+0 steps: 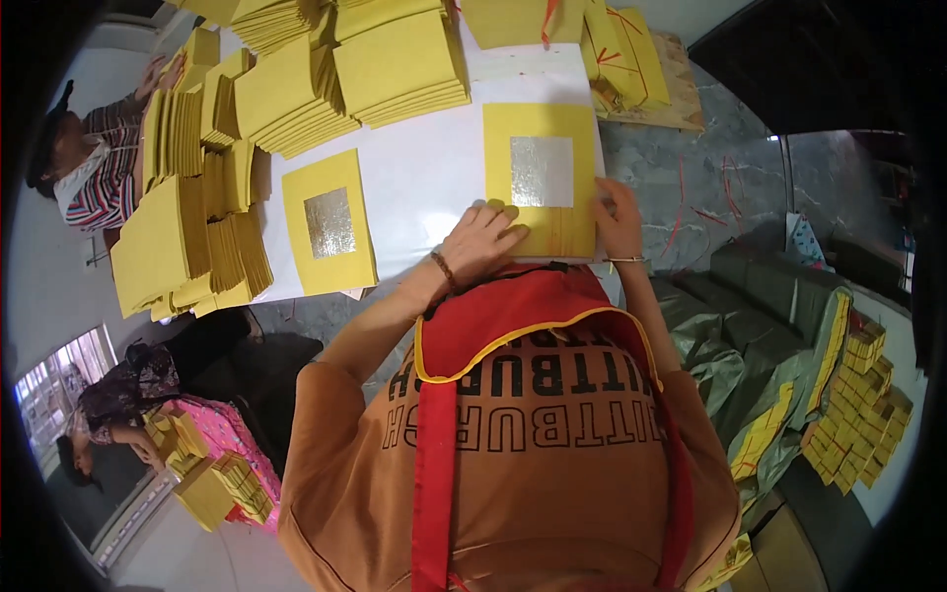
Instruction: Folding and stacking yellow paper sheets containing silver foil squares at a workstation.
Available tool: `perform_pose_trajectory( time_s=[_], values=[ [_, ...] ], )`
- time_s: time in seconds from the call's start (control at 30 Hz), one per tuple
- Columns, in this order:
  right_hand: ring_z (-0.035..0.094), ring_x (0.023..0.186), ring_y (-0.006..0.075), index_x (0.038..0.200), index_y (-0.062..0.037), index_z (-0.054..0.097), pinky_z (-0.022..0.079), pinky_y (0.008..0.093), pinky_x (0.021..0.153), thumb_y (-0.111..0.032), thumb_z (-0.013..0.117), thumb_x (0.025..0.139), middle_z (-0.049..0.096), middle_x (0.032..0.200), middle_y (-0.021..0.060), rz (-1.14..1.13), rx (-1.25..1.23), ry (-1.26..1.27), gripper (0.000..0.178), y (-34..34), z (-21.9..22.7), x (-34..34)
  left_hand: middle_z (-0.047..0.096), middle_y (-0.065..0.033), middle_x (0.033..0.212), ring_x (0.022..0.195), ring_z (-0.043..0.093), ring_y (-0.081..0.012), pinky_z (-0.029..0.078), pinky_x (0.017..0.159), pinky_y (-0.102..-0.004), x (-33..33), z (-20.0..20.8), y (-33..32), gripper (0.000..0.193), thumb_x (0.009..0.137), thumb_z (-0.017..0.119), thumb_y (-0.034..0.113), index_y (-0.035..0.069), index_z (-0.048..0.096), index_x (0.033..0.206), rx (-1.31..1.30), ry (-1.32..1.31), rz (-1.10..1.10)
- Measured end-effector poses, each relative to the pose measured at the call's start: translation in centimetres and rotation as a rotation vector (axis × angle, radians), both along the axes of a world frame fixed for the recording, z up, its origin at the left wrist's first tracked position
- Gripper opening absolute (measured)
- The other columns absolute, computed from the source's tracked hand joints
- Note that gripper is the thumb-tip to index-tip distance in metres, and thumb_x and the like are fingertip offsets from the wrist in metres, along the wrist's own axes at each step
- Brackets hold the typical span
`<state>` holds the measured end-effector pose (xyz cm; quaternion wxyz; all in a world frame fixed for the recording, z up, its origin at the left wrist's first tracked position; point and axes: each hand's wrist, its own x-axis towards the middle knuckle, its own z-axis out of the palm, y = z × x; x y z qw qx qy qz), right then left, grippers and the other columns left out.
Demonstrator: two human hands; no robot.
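Note:
A yellow paper sheet (pixel 500 148) with a silver foil square (pixel 541 171) lies on the white tabletop in front of me; whether it is one sheet or a stack, I cannot tell. My left hand (pixel 480 244) rests on its lower left part, fingers stretched and slightly apart. At its right edge, my right hand (pixel 619 225) has bent fingers and thumb closed on the paper's side. Farther left lies another yellow sheet (pixel 357 222), also with a silver square (pixel 329 223).
Folded yellow paper stacks (pixel 400 64) crowd the table's far and left sides. Red-tied bundles (pixel 631 59) lie on a board at the far right. One person (pixel 99 163) sits at the left; another person (pixel 123 395) handles yellow paper lower left. Dark green sheeting (pixel 705 331) lies at right.

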<state>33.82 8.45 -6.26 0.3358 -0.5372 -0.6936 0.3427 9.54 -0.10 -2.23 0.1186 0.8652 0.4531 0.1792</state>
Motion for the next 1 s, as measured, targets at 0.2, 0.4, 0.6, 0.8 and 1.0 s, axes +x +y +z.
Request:
perform_pose_trajectory(
  time_s=[0.2, 0.4, 0.6, 0.8, 1.0],
  values=[
    [0.047, 0.109, 0.0275, 0.099, -0.012, 0.063, 0.035, 0.0389, 0.092, -0.019, 0.063, 0.075, 0.06, 0.106, 0.0033, 0.217, 0.313, -0.218, 0.026, 0.4, 0.3, 0.2, 0.048, -0.0137, 0.116, 0.106, 0.045, -0.0298, 0.038, 0.084, -0.0409, 0.2, -0.4, -0.2, 0.046, 0.071, 0.065, 0.028, 0.008, 0.053, 0.111, -0.001, 0.115, 0.002],
    [0.042, 0.115, 0.0254, 0.092, -0.0102, 0.066, 0.026, 0.0364, 0.1, -0.023, 0.057, 0.082, 0.062, 0.106, 0.002, 0.265, 0.076, 0.063, 0.018, 0.4, -2.8, 0.7, 0.053, -0.0102, 0.108, 0.099, 0.05, -0.026, 0.042, 0.081, -0.0369, -0.3, -0.5, 0.4, 0.034, 0.073, 0.064, 0.021, 0.009, 0.058, 0.104, 0.066, 0.049, -0.097],
    [0.034, 0.121, 0.0245, 0.094, -0.0079, 0.066, 0.023, 0.0362, 0.102, -0.022, 0.051, 0.086, 0.061, 0.108, 0.0052, 0.257, -0.09, 0.22, 0.022, 0.8, -3.4, 1.1, 0.058, -0.0084, 0.072, 0.066, 0.057, -0.0225, 0.047, 0.061, -0.0319, -1.1, -1.9, 1.0, 0.018, 0.081, 0.059, 0.015, 0.005, 0.062, 0.095, -0.075, -0.284, 0.077],
    [0.032, 0.122, 0.026, 0.103, -0.0075, 0.062, 0.024, 0.0368, 0.102, -0.019, 0.059, 0.08, 0.056, 0.115, 0.0054, 0.172, -0.177, 0.374, 0.025, 0.1, -4.5, 1.2, 0.062, -0.0169, 0.079, 0.071, 0.06, -0.0298, 0.047, 0.062, -0.0343, -1.2, -1.4, 1.5, 0.023, 0.085, 0.056, 0.021, 0.002, 0.062, 0.095, -0.568, -0.495, 0.47],
    [0.032, 0.122, 0.0278, 0.1, -0.0097, 0.062, 0.027, 0.0374, 0.101, -0.018, 0.068, 0.073, 0.057, 0.112, 0.0039, 0.238, -0.108, 0.164, 0.029, 0.5, -3.4, 1.1, 0.062, -0.0175, 0.082, 0.078, 0.062, -0.026, 0.048, 0.067, -0.0338, -1.4, -1.8, 2.0, 0.024, 0.085, 0.055, 0.019, 0.003, 0.058, 0.104, -0.667, -0.505, 0.486]
  ],
)
